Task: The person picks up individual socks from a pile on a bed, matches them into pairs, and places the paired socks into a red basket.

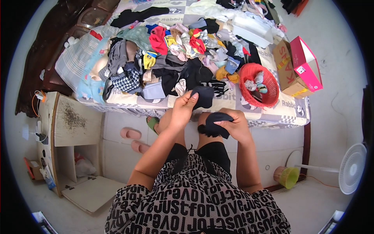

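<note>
My left hand (184, 107) is closed on a small black cloth piece, by its look a sock (203, 97), thumb on top, just off the bed's front edge. Lower and to the right, my right hand (238, 125) grips a second black sock (216, 124), bunched, with a ragged-looking lower left end. A gap separates the two pieces. Beyond my hands, a large heap of mixed clothes (177, 58) covers the bed. Nearest my left hand in the heap lie dark garments (196, 73) and a black-and-white striped piece (219, 88).
A red plastic basket (243, 91) with a few small items stands at the bed's (290, 105) right front. Beside it are a cardboard box (282, 64) and a pink box (308, 62). A wooden cabinet (72, 117) is at left, a white fan (351, 168) at right, pink slippers (131, 133) below.
</note>
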Motion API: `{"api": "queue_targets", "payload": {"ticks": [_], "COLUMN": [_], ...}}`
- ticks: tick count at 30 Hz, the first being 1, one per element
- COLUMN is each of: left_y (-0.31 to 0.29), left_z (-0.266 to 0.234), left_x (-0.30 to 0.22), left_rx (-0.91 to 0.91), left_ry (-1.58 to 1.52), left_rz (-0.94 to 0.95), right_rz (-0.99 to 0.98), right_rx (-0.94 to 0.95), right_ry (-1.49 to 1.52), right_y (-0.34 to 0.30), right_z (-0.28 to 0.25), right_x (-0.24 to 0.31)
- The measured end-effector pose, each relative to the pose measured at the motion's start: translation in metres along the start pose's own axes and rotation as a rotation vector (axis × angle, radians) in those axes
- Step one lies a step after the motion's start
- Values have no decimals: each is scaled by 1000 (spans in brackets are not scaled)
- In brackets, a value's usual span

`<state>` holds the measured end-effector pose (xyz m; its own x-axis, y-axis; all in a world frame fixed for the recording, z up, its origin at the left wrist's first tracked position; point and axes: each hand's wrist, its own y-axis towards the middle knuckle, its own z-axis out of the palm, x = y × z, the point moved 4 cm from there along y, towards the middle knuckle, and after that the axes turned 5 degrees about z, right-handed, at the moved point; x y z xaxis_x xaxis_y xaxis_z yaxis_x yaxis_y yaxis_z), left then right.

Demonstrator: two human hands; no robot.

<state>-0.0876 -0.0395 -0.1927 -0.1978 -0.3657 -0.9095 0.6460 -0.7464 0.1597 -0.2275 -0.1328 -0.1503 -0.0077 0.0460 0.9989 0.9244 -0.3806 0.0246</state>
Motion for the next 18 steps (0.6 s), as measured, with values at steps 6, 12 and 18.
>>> {"api": "queue_targets", "payload": {"ticks": [6, 12, 18], "left_y": [-26, -29, -31], "left_z": [23, 22, 20], "left_x": [-5, -23, -34], "left_rx": [74, 137, 283], "left_ry": [-5, 273, 179], "left_rz": [-279, -185, 33], "right_rz": [-336, -87, -117], "right_rx": [-289, -154, -258], "right_ry": [-399, -46, 8], "right_y": [17, 22, 19], "right_z": [-2, 4, 1], "right_x": [7, -8, -4]}}
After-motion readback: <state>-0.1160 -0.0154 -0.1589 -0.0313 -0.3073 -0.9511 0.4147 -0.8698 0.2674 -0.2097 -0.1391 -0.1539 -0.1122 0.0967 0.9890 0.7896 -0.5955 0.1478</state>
